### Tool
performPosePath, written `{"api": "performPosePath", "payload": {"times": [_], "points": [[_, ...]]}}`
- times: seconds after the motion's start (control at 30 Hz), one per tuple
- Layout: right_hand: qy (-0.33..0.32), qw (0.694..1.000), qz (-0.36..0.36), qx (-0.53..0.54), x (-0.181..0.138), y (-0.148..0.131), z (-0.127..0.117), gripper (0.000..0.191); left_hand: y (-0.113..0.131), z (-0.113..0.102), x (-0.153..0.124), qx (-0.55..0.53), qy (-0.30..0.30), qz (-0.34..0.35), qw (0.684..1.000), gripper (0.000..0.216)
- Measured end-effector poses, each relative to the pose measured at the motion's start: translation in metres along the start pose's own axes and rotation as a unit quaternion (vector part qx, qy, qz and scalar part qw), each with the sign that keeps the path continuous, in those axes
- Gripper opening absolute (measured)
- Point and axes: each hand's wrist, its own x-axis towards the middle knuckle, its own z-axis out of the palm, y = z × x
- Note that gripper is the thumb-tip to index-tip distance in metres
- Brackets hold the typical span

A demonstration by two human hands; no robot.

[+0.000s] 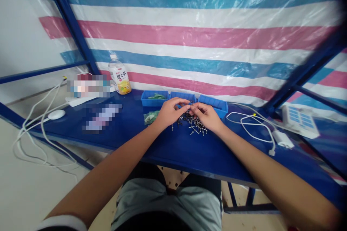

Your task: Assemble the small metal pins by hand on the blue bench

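My left hand point(170, 112) and my right hand point(206, 115) meet fingertip to fingertip over a heap of small metal pins point(193, 123) on the blue table point(173, 148). Both hands are pinched closed on a tiny part between them, too small to make out. Behind the hands stand three shallow blue bins: the left bin point(154, 98) holds green pieces, the middle bin point(182, 96) and the right bin point(214, 104) show no clear contents. A small clear bag of green parts point(150, 117) lies left of my left hand.
A drink bottle point(119, 75) stands at the back left. White cables point(40, 122) and a white puck point(56, 114) lie at the left. A white charger with its cable point(271, 135) and a power strip point(299, 120) sit at the right. Blue frame posts flank the table.
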Motion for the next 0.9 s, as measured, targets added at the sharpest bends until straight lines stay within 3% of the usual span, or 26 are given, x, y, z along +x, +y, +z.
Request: {"api": "performPosePath", "payload": {"times": [0.17, 0.27, 0.37, 0.43, 0.5, 0.57, 0.63, 0.7, 0.9], "points": [[0.083, 0.988, 0.048, 0.117, 0.007, 0.004, -0.008, 0.038, -0.004, -0.005, 0.001, 0.04, 0.06, -0.017, 0.997, 0.024], [0.146, 0.964, 0.12, 0.185, 0.009, 0.003, -0.015, 0.04, -0.007, -0.007, 0.002, 0.048, 0.079, -0.024, 0.995, 0.025], [0.157, 0.96, 0.18, 0.143, 0.008, 0.0, -0.02, 0.045, -0.006, -0.009, 0.002, 0.057, 0.081, -0.021, 0.995, 0.025], [0.128, 0.981, 0.14, 0.028, 0.005, -0.004, -0.02, 0.043, -0.004, -0.01, 0.002, 0.074, 0.077, -0.008, 0.994, 0.024], [0.068, 0.989, 0.033, -0.125, 0.001, -0.008, -0.015, 0.034, -0.001, -0.011, 0.002, 0.106, 0.067, 0.015, 0.992, 0.023], [-0.005, 0.966, -0.081, -0.246, -0.003, -0.01, -0.007, 0.022, 0.002, -0.011, 0.001, 0.139, 0.05, 0.039, 0.988, 0.022], [-0.068, 0.936, -0.146, -0.314, -0.006, -0.01, 0.002, 0.018, 0.004, -0.011, 0.0, 0.159, 0.032, 0.053, 0.985, 0.022], [-0.101, 0.916, -0.159, -0.354, -0.007, -0.008, 0.009, 0.018, 0.005, -0.01, 0.0, 0.167, 0.018, 0.057, 0.984, 0.022], [-0.096, 0.885, -0.151, -0.429, -0.006, -0.007, 0.015, 0.02, 0.004, -0.006, -0.001, 0.172, 0.003, 0.058, 0.983, 0.021]]}}
